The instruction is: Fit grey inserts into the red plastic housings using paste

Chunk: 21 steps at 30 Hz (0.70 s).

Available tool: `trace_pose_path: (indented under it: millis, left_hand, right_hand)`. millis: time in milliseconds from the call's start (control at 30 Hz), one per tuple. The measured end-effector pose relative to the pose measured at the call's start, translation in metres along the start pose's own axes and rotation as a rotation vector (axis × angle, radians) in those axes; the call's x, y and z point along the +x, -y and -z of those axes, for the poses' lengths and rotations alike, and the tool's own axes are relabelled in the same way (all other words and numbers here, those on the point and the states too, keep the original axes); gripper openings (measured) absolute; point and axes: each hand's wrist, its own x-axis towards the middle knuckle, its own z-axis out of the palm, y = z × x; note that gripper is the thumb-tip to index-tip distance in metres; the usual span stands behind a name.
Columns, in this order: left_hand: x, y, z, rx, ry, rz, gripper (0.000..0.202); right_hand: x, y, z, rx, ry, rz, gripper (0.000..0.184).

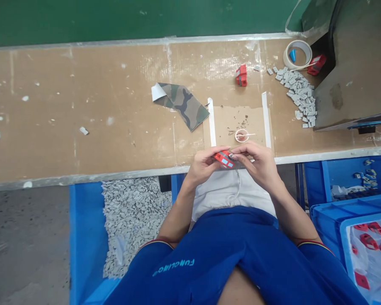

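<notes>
Red part held over near edge of bench, pale pieces already on its face; second red block lies well beyond hands; grey pieces heaped beyond right hand, so likely much left; left hand pinches one end, fingers curled; right hand's fingertips closed on other end.

tabletop: brown board, scuffed, with white flecks and a pale metal edge
camouflage cloth: a cut strip lying flat, one white corner turned up
white strips: two, upright either side of a paler patch
small cup: between the strips, a thin stick across it
red block: alone, behind the strips
grey chips: loose heap at the right
tape roll: behind the heap, a blue cone inside
blue bin: below the edge, left, full of grey chips
blue crate: right, red pieces on its liner
</notes>
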Motion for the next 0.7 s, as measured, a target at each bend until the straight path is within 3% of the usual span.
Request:
trace_pose_path:
  millis: [500, 700]
  left_hand:
    - [0.004, -0.004, -0.001, 0.142, -0.044, -0.097, 0.037]
    - [0.002, -0.007, -0.001, 0.173, -0.066, -0.070, 0.034]
  right_hand:
    - [-0.011, -0.006, -0.022, -0.011, -0.140, -0.021, 0.011]
    - [-0.017, -0.001, -0.028, -0.243, -0.180, 0.092, 0.014]
